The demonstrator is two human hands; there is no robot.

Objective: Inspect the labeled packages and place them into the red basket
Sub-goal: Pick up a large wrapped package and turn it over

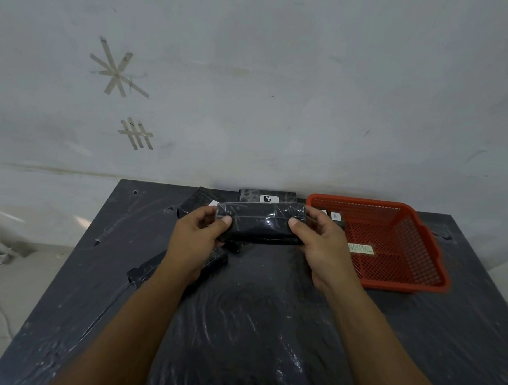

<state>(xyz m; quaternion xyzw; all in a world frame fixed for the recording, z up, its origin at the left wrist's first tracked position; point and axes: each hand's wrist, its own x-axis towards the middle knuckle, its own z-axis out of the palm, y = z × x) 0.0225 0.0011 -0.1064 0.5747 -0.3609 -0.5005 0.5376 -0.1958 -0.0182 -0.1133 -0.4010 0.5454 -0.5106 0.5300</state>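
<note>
A black plastic-wrapped package (260,223) is held up above the table between both hands. My left hand (197,236) grips its left end, thumb on the near face. My right hand (317,241) grips its right end the same way. No label shows on the side facing me. The red basket (404,254) stands at the right, with a "NORMAL" tag on its floor and a package labelled A (336,217) inside near its left wall. Behind the held package lies a package labelled B (268,196).
Another black package (198,203) lies at the back left, partly hidden, and one (156,268) lies under my left forearm. The table (241,322) is covered in wrinkled black plastic. A grey wall with tape marks rises behind.
</note>
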